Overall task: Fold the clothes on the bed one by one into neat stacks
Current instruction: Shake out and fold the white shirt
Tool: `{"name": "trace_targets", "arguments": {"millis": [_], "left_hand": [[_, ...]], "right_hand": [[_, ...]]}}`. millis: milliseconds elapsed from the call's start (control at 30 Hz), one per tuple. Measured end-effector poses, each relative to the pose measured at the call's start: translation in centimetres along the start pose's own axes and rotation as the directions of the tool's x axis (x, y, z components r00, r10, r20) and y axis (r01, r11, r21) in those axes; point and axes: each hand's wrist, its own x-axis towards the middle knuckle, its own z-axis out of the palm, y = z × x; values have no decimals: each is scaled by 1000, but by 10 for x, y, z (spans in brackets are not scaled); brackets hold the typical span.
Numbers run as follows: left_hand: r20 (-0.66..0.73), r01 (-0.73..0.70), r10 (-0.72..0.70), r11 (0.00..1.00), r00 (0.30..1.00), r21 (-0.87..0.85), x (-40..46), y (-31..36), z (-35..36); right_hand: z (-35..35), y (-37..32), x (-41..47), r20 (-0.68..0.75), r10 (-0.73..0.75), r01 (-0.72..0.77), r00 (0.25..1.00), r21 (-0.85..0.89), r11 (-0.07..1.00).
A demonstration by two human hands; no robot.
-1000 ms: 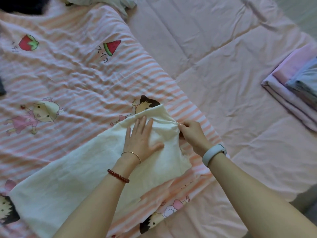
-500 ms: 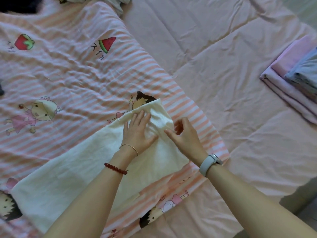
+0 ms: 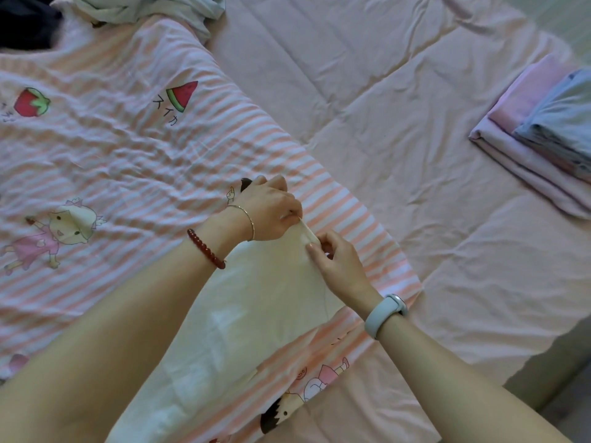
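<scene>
A pink sheet (image 3: 399, 100) covers the bed, with a pink-and-white striped cartoon blanket (image 3: 134, 161) spread over its left half. Near the frame's centre, the left hand (image 3: 268, 212) and the right hand (image 3: 339, 266) each pinch the far edge of a cream garment (image 3: 256, 318) between thumb and fingertips, the two hands close together; the garment lies flat on the blanket and runs toward 7 o'clock. At 3 o'clock a folded stack (image 3: 540, 129) of lilac and blue clothes rests on the sheet, and at 11 o'clock lies a crumpled pale green garment (image 3: 150, 8).
</scene>
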Motion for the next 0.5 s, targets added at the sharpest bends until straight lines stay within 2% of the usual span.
{"name": "trace_targets", "arguments": {"millis": [100, 233, 333, 367, 400, 467, 500], "left_hand": [[143, 89, -95, 995, 985, 52, 11, -8, 7], [123, 166, -180, 979, 976, 116, 18, -20, 21], [-92, 302, -299, 953, 950, 9, 15, -7, 24], [-200, 348, -349, 937, 915, -43, 11, -1, 23], [-339, 367, -373, 926, 864, -84, 6, 6, 23], [-620, 301, -292, 949, 729, -93, -10, 17, 26], [-677, 237, -224, 969, 701, -75, -19, 23, 31]], "right_hand": [[0, 9, 0, -22, 55, -56, 998, -34, 998], [3, 24, -1, -65, 121, -126, 991, -84, 988], [5, 26, -12, -207, 81, -107, 975, -120, 987], [4, 27, -20, -277, -9, -43, 961, -182, 982], [2, 28, -29, -311, -163, 64, 936, -303, 951], [3, 32, -45, -195, -479, 309, 856, -549, 777], [6, 35, -51, -80, -556, 399, 828, -613, 682]]}}
